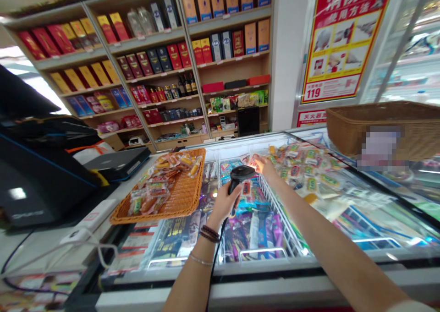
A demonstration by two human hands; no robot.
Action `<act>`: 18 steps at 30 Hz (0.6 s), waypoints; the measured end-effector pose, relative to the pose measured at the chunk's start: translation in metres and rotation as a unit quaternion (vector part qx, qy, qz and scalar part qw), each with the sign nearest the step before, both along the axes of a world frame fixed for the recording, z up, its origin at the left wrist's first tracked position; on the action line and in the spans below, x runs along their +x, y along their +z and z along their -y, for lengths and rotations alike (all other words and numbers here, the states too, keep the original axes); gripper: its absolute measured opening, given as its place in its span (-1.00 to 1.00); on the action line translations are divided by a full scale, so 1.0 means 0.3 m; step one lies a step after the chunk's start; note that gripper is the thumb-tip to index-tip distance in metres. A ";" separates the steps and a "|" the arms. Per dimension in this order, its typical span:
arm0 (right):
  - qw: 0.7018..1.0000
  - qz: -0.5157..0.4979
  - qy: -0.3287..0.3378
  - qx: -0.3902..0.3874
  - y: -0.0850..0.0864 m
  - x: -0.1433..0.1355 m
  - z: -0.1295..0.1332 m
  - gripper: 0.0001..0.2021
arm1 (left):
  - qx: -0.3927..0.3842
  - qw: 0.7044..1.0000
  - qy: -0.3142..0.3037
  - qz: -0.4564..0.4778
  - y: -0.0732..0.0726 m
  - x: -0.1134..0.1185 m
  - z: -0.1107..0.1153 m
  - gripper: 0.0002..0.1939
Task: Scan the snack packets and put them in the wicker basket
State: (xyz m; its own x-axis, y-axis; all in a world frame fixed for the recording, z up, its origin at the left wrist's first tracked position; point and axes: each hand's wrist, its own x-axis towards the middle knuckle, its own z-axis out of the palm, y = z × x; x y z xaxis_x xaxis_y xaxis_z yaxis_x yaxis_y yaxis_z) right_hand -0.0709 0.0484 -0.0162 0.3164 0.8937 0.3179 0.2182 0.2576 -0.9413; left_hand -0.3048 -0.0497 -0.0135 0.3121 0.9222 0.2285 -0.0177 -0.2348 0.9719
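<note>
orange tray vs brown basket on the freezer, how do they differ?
The orange tray is shallow and flat, bright orange; the brown basket is deep with tall walls and dull brown. The tray shows packaged snacks lying in it; the basket's inside is hidden from this angle. The tray sits beside the left hand, which holds the scanner; the basket stands farther off to the right. Both are woven and rest on the freezer lid.

left hand [225,202] gripping barcode scanner [240,174], right hand [264,165] on freezer lid [343,197]

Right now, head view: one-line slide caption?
Left hand grips a barcode scanner while right hand holds a small snack packet over the chest freezer.
</note>
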 end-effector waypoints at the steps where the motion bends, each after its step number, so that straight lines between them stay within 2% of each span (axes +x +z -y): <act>1: 1.000 0.013 0.000 -0.007 0.002 0.009 -0.004 -0.30 | 0.000 1.000 0.010 0.019 -0.001 0.006 -0.001 -0.25; 4: 0.993 0.119 -0.028 -0.001 0.013 0.050 -0.024 -0.39 | -0.002 0.997 0.039 0.072 0.004 0.018 -0.009 -0.22; 8: 0.960 0.251 -0.123 -0.009 0.048 0.115 -0.071 -0.68 | -0.016 0.991 0.072 0.113 0.024 0.014 -0.026 -0.20; 12: 0.918 0.354 -0.180 -0.008 0.109 0.129 -0.135 -0.40 | -0.013 0.980 0.123 0.157 0.049 0.000 -0.044 -0.19; 15: 0.901 0.408 -0.144 0.036 0.171 0.052 -0.181 -0.41 | -0.020 0.971 0.155 0.180 0.091 -0.043 -0.052 -0.20; 18: 0.888 0.449 -0.035 0.089 0.234 -0.124 -0.215 -0.51 | -0.023 0.962 0.192 0.193 0.165 -0.145 -0.049 -0.19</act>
State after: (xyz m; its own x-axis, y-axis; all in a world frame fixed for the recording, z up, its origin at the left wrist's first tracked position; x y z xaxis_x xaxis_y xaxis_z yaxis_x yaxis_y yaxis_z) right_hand -0.1082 0.1129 0.0540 -0.0842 0.7921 0.6046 0.8821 0.3415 -0.3246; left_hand -0.3481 -0.0349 0.0361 -0.1537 0.9645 0.2149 -0.2992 -0.2527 0.9201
